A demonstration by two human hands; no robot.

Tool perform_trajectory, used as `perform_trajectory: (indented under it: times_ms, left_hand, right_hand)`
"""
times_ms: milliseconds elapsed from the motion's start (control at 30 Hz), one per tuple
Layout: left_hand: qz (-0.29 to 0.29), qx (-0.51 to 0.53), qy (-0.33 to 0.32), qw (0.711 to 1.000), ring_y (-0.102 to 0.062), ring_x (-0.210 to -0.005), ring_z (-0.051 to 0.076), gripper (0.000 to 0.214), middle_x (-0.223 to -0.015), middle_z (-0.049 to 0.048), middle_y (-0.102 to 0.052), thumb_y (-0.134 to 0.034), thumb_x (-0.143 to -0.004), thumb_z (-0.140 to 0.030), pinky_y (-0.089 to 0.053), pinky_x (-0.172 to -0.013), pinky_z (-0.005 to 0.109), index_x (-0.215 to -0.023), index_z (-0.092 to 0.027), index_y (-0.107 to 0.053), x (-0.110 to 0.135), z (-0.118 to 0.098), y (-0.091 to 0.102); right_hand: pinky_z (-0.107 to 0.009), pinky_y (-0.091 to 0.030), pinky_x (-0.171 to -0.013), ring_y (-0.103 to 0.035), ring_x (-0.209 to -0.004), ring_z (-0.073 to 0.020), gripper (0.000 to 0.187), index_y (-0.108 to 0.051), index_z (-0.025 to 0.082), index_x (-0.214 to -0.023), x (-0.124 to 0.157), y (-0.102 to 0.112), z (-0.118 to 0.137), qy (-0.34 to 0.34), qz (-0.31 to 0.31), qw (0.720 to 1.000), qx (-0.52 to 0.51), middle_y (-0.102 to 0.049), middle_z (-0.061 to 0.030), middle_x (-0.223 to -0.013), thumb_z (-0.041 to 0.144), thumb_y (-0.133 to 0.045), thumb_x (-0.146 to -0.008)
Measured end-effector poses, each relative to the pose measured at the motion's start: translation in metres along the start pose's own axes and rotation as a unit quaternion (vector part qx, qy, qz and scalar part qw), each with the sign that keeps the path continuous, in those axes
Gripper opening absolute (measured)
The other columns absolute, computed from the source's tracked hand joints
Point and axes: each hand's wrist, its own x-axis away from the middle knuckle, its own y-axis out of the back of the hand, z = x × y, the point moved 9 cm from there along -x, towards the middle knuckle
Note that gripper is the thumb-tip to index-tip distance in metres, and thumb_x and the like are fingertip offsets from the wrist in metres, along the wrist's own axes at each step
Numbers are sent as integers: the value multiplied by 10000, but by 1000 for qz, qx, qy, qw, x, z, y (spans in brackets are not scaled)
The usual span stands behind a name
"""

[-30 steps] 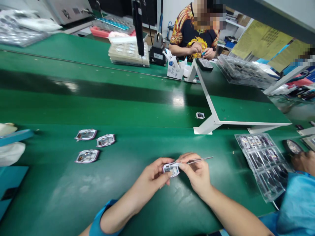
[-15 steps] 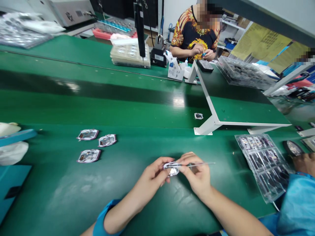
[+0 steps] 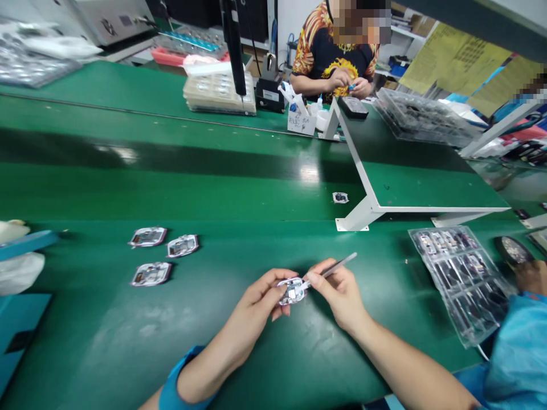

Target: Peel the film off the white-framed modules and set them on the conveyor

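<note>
My left hand [image 3: 262,299] is closed on the edge of a small rounded electronic module [image 3: 292,292], watch-sized, with a pale inner frame and a purplish rim. The thumb lies over its left part, and the module's inner face is tilted up. Slim silver tweezers [image 3: 337,265] are pinched between the fingers of my right hand [image 3: 339,290]. Their tip meets the right side of the module; whether it grips any part is too small to tell. To the left, three similar modules [image 3: 148,236], [image 3: 183,245], [image 3: 151,274] lie on the green bench [image 3: 205,330].
A clear compartment tray [image 3: 459,279] of parts lies at the right, beside a co-worker's hand [image 3: 532,277]. A white-legged raised shelf [image 3: 436,188] stands behind it, with a small part [image 3: 341,197] near its leg. Another person [image 3: 335,62] works across the bench. A black electric screwdriver [image 3: 233,48] hangs at the back.
The module has turned so its inner face shows more, and both hands have shifted slightly left. The tweezers have swung from nearly level to slanting, their back end raised.
</note>
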Motion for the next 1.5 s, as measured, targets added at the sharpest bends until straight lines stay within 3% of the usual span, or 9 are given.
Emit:
perform_trajectory:
  times_ms: [333, 700, 900, 1067, 1200, 1500]
  left_hand:
    - [10, 45, 30, 998, -494, -597, 116, 259, -731, 0, -605, -648, -780, -342, -361, -546, 230, -964, -160, -660, -1, 5, -3]
    - [34, 123, 84, 988, -500, -607, 105, 362, -755, 0, -609, -763, -693, -390, -326, -524, 219, -948, -151, -672, 1, 7, -10]
    - [36, 47, 50, 997, -466, -593, 101, 409, -683, -28, -579, -746, -724, -443, -323, -535, 217, -997, -161, -633, 0, 4, -9]
    - [26, -44, -28, 998, -510, -611, 118, 337, -693, -29, -580, -692, -764, -377, -365, -570, 231, -1011, -163, -609, -1, -5, -6]
    - [24, -83, -77, 993, -517, -620, 127, 299, -744, -13, -592, -664, -767, -351, -405, -592, 248, -989, -162, -600, -2, -12, -7]
    - [29, -123, -96, 987, -524, -655, 153, 278, -765, 5, -598, -603, -807, -349, -428, -609, 269, -1015, -167, -581, 1, -14, -9]
  right_hand:
    - [-308, -546, -710, -673, -750, -181, 104, -689, 224, -795, 5, 1, 12, 73, -18, 997, -10, -718, -18, -786, 311, -747, -794]
    - [-330, -553, -717, -685, -763, -185, 29, -711, 244, -825, 9, -9, 27, 131, 32, 991, -10, -726, -13, -789, 220, -727, -829]
    - [-323, -553, -730, -689, -761, -186, 29, -711, 232, -811, 7, -6, 28, 126, 24, 992, -13, -733, -19, -782, 239, -738, -816]
    - [-292, -542, -719, -678, -752, -175, 103, -701, 221, -809, 3, 4, 9, 47, -23, 998, -22, -731, -15, -794, 293, -767, -776]
    - [-285, -533, -698, -662, -710, -165, 143, -694, 219, -791, 1, 2, 1, 9, -16, 999, -39, -718, -4, -754, 326, -781, -753]
    - [-254, -516, -636, -630, -664, -144, 136, -694, 218, -758, 1, 3, 1, 16, -27, 998, -51, -694, 9, -718, 295, -801, -720]
